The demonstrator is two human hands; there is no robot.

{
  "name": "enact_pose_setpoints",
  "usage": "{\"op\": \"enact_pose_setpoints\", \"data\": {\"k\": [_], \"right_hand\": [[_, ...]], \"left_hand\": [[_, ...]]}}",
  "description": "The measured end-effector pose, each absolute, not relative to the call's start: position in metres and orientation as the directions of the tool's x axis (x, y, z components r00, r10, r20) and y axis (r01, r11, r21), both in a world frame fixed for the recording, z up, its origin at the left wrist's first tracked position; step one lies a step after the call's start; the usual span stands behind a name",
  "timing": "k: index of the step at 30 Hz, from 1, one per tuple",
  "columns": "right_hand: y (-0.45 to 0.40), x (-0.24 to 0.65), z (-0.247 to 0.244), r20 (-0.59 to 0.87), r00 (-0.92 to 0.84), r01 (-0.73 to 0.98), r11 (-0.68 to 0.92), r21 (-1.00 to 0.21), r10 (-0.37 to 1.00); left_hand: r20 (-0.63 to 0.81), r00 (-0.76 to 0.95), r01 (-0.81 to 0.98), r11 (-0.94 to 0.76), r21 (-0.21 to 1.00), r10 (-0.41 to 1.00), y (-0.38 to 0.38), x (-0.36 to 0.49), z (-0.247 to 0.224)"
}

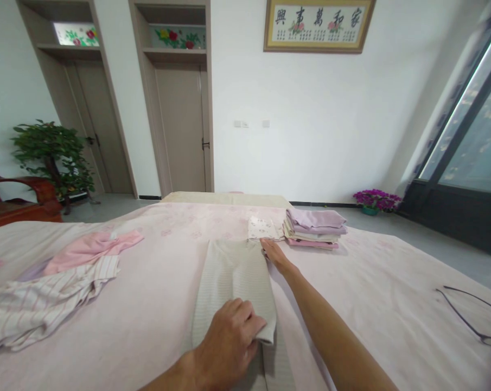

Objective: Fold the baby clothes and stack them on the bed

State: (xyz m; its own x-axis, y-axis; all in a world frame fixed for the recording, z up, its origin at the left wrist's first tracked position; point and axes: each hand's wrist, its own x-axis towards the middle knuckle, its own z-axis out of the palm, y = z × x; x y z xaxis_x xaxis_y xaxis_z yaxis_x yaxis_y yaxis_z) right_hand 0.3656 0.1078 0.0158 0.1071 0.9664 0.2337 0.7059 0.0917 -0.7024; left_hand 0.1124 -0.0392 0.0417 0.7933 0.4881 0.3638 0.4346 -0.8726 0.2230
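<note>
A pale grey-green ribbed garment (pixel 229 271) lies lengthwise on the pink bedspread (pixel 159 304), its near part folded over with a lower layer showing beneath. My left hand (pixel 233 336) is closed on the garment near its lower folded edge, fingers curled and thumb at the right corner. At the garment's far right corner rests my right hand (pixel 272 251), its fingers stretched out and close to a small folded white patterned cloth (pixel 263 228). Just right of that cloth stands a stack of folded clothes (pixel 314 228) in lilac, cream and pink.
Crumpled striped cloth (pixel 45 301) and pink cloth (pixel 90 250) lie at the left. A pair of glasses (pixel 473 326) is on the bedspread at the right. Beyond it are a wooden chair (pixel 29 201), a green plant (pixel 52 157) and purple flowers (pixel 376 200).
</note>
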Motion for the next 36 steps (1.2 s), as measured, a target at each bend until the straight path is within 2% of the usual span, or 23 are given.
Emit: {"op": "enact_pose_setpoints", "data": {"k": [6,12,21,25,28,30,33,36], "right_hand": [[0.129,0.374,0.001,0.222,0.170,0.721,0.032,-0.692,0.960],[0.138,0.374,-0.009,0.234,0.243,0.736,-0.022,-0.677,0.941],[0.143,0.370,-0.013,0.235,0.334,0.764,-0.117,-0.635,0.913],[0.144,0.369,-0.011,0.236,0.304,0.795,-0.109,-0.597,0.923],[0.143,0.369,-0.011,0.251,0.271,0.821,-0.087,-0.565,0.929],[0.141,0.371,-0.011,0.274,0.265,0.836,-0.078,-0.543,0.924],[0.135,0.375,-0.011,0.294,0.266,0.859,-0.087,-0.504,0.918],[0.128,0.376,-0.013,0.279,0.224,0.892,-0.081,-0.445,0.934]], "left_hand": [[0.388,0.866,0.335,-0.942,0.013,0.314,-0.039,0.122,0.002],[0.518,0.827,0.298,-0.952,-0.073,0.219,-0.036,0.127,-0.013],[0.545,0.832,0.236,-0.955,-0.177,0.105,-0.036,0.128,-0.015],[0.546,0.835,0.167,-0.978,-0.124,0.074,-0.040,0.129,-0.017],[0.497,0.858,0.133,-0.991,0.024,0.127,-0.042,0.126,-0.010],[0.454,0.867,0.145,-0.976,0.166,0.206,-0.039,0.122,0.003],[0.422,0.809,0.291,-0.903,0.318,0.409,-0.022,0.118,0.025],[0.394,0.773,0.417,-0.867,0.275,0.497,0.004,0.122,0.036]]}}
